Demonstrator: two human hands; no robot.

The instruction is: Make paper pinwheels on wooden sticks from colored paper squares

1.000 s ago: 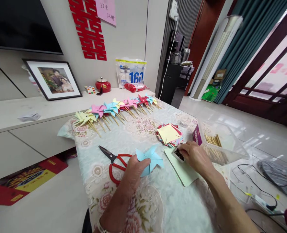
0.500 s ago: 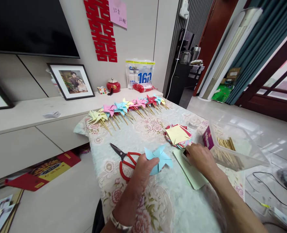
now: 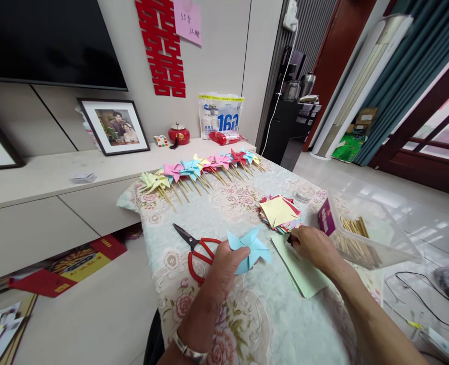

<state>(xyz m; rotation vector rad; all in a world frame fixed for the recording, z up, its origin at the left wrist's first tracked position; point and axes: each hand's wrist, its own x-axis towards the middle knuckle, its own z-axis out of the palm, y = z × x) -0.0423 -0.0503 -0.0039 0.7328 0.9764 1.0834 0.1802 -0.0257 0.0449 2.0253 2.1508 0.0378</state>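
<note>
Hands at work on a blue paper pinwheel near the desk's front edge

Fingers of the left hand (image 3: pixel 224 266) are pinching a blue paper pinwheel (image 3: pixel 250 247) by its lower left part, holding it just above the flowered cloth of the desk (image 3: pixel 247 314). Red-handled scissors (image 3: pixel 194 248) are lying just beside that hand, on its left, blades pointing toward the desk's left edge. The right hand (image 3: pixel 313 248) is resting with fingers curled together on the far corner of a pale green sheet (image 3: pixel 302 276); something small and dark seems to be sitting under the fingertips, though the view is too poor to tell what. A stack of coloured paper squares (image 3: pixel 279 213) is lying just beyond that hand. A clear plastic box (image 3: pixel 365 228) of wooden sticks is standing near the right edge, close to the right wrist. A row of finished pinwheels (image 3: pixel 201 170) is lining the far left edge, well apart from both hands. Open cloth is showing between the row and the scissors, and more is lying between the two forearms toward the near edge.
</note>
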